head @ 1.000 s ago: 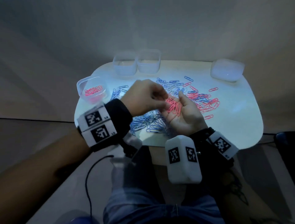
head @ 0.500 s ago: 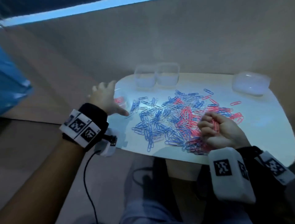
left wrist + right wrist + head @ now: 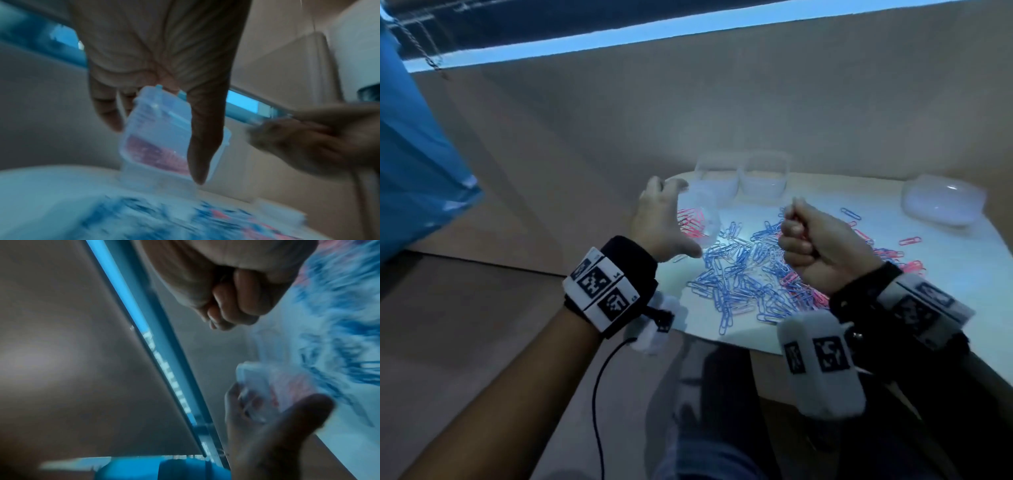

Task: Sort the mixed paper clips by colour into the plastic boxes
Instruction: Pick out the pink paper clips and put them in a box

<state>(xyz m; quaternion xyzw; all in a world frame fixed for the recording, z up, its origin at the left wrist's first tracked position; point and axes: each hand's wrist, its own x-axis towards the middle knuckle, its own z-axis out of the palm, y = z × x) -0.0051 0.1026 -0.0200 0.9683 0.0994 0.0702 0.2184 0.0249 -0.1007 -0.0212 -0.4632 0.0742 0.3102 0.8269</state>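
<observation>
Box tilted in left hand

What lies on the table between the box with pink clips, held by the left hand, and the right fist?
In the head view, blue paper clips lie scattered on the table between the box with pink clips, gripped by the left hand, and the right hand.
</observation>
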